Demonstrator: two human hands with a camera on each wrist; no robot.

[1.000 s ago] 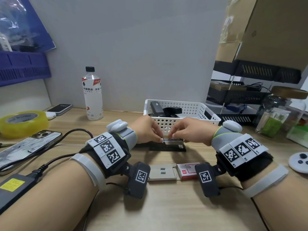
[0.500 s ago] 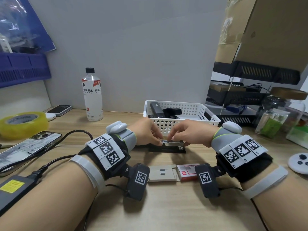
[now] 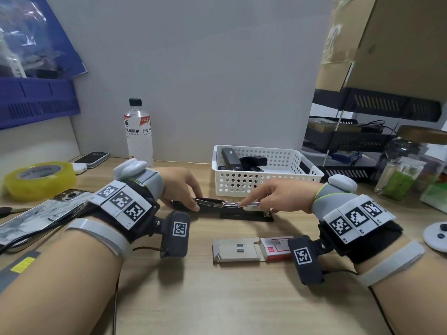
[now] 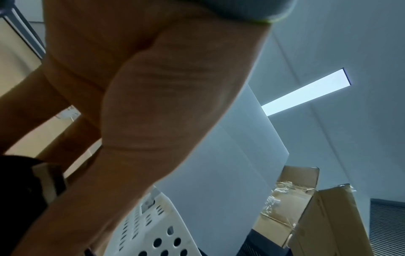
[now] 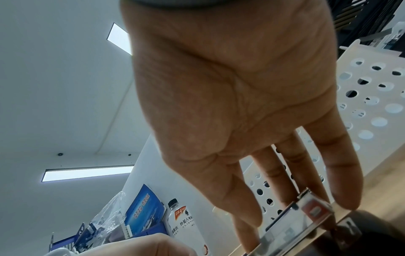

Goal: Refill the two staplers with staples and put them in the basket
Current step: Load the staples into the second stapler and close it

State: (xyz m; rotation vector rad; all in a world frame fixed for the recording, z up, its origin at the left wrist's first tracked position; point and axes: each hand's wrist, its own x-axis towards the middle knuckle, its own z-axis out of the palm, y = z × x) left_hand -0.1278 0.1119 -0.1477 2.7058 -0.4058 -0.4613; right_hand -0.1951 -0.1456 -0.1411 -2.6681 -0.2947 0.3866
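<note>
A black stapler [image 3: 242, 212] lies opened out flat on the desk in front of the white basket [image 3: 266, 183]. My left hand [image 3: 191, 203] grips its folded-back top cover at the left end. My right hand [image 3: 249, 204] pinches the shiny metal magazine [image 5: 291, 226] between thumb and fingers, with the index finger laid along the rail. A second black stapler [image 3: 231, 157] rests inside the basket. The open staple box [image 3: 237, 249] and its red sleeve [image 3: 277, 245] lie near me on the desk. The left wrist view is mostly palm, with the basket [image 4: 157, 233] below it.
A water bottle [image 3: 139, 134] stands at the back left. A yellow tape roll [image 3: 38, 178], a phone [image 3: 41, 216] and cables fill the left side. Black trays [image 3: 350, 141] and a jar [image 3: 401, 170] are on the right, with a white round device [image 3: 435, 234] nearby.
My hands were together pinching at the middle of the stapler. They have spread apart: the left slid left onto the cover, the right moved right along the magazine.
</note>
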